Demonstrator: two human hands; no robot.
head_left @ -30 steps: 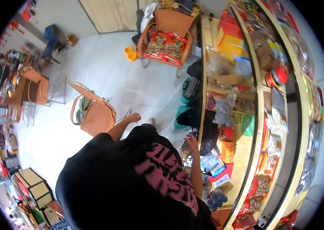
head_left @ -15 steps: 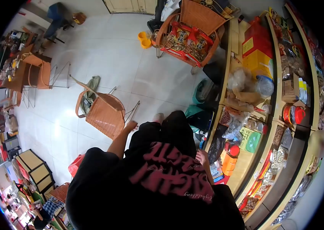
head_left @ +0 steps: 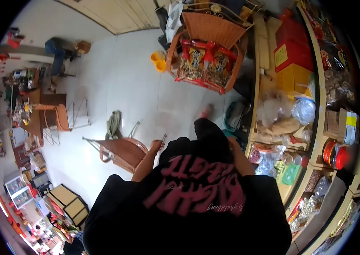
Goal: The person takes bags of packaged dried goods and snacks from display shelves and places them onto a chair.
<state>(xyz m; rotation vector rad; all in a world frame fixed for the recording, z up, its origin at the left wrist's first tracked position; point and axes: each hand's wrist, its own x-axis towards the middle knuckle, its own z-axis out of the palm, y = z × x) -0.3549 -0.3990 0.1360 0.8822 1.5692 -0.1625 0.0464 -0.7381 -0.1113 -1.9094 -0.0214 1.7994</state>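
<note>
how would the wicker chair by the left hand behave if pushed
The wicker chair would probably feel light for its size, given its woven body and slender leg. It may slide fairly easily, since the tiled floor looks smooth. The green cloth at the chair looks limp and might shift.

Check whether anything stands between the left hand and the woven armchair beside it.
Nothing visible does: in the head view, the left hand is close beside the woven armchair. The grey-green cloth shows past the armchair's far side, out of the way.
</note>
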